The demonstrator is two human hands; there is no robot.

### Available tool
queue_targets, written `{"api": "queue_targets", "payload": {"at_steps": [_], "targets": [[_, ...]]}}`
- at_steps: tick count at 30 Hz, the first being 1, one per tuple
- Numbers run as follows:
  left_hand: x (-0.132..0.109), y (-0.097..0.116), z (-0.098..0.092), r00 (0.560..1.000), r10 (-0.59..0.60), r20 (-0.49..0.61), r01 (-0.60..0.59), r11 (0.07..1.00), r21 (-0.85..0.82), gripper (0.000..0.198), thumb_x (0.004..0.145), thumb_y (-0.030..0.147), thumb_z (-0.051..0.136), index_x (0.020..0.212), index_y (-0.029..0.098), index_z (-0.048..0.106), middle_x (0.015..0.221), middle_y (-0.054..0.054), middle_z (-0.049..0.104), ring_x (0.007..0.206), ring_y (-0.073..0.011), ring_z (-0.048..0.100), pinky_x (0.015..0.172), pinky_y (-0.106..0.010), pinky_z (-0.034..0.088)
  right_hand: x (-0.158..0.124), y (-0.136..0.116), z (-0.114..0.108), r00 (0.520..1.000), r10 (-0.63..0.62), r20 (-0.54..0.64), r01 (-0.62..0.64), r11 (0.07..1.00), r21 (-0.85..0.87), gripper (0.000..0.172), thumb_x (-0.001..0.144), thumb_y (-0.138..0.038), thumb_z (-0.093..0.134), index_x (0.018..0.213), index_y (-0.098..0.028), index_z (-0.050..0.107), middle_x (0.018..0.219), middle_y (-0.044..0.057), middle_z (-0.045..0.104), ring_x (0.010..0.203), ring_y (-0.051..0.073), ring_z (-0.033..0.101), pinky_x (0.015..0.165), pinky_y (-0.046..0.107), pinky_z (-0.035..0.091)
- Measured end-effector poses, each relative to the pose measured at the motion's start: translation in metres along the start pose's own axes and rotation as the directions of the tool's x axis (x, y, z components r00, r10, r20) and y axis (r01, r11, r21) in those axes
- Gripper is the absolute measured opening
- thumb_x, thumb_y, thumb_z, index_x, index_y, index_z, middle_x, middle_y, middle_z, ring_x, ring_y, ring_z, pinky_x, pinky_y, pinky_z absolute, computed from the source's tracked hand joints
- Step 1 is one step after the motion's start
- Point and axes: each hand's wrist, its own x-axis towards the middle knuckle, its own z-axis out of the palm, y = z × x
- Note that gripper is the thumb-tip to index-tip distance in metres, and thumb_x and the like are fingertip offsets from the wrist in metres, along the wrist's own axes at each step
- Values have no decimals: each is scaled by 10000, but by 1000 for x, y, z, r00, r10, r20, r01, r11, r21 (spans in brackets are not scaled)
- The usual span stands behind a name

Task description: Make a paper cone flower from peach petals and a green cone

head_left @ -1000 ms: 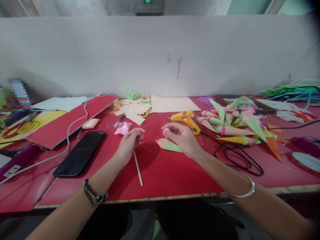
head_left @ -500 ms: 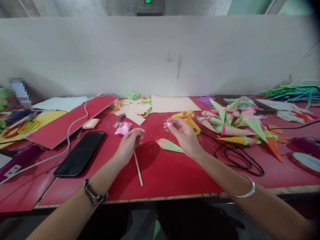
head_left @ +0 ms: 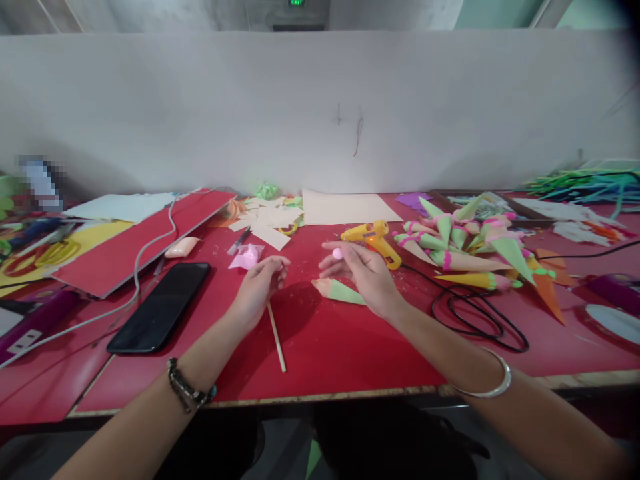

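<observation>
My left hand (head_left: 260, 283) is closed in a pinch round the top of a thin wooden stick (head_left: 277, 337) that slants down toward the table's front edge. My right hand (head_left: 363, 270) pinches a small pink ball (head_left: 338, 253) between thumb and fingertips, just above the red table (head_left: 325, 347). A paper cone (head_left: 337, 291), peach with a green band, lies flat under my right hand. The yellow glue gun (head_left: 373, 239) lies right behind that hand, its orange light on.
A black phone (head_left: 160, 305) lies left of my left hand beside a grey cable (head_left: 145, 257). A pile of several finished paper cones (head_left: 465, 250) sits at the right, with a coiled black cord (head_left: 475, 317). Paper scraps (head_left: 267, 223) and a pink bag (head_left: 246, 257) lie behind.
My right hand lifted off the paper cone with the pink ball, rose a little, then came slightly left. My left hand and the stick stayed put.
</observation>
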Motion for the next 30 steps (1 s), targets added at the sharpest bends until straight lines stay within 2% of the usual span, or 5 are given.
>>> {"api": "queue_targets", "payload": {"at_steps": [5,11,16,21,30], "targets": [[0,0,0,1000,-8,8,8,1000,-8,138,687,284,545,703,152,579,585,33,454,505,-53,404,474,-177,310,1,0,0,996,-59,-64,56,997,-58,158,730,-265,593,868,-187,599,842,11,630,743,99,616,722,245,503],[0,-1,-1,1000,-4,16,4,1000,10,135,690,282,536,714,153,570,575,43,441,495,-48,395,476,-173,310,-2,-2,1,999,-24,42,27,997,-72,199,813,-303,472,895,-170,595,691,6,625,574,92,600,576,241,505],[0,-1,-1,1000,3,25,-3,1000,2,134,699,280,532,712,153,569,575,46,438,497,-43,395,477,-167,303,-4,-3,3,992,-79,102,93,986,-137,96,752,-224,563,837,-183,581,847,19,618,758,107,610,706,239,489],[0,0,-1,999,5,34,-5,1000,17,128,706,274,521,725,154,563,570,44,430,495,-51,387,479,-172,306,-4,-1,3,981,-88,173,101,993,-68,179,843,-292,416,888,-187,554,756,12,608,615,91,593,612,243,489],[1,-1,-1,999,2,36,-1,1000,-7,115,713,257,522,740,152,562,576,43,439,494,-44,394,470,-159,309,-3,3,0,980,-184,77,199,932,-304,132,821,-277,444,858,-193,539,807,10,567,680,99,575,648,239,468]]}}
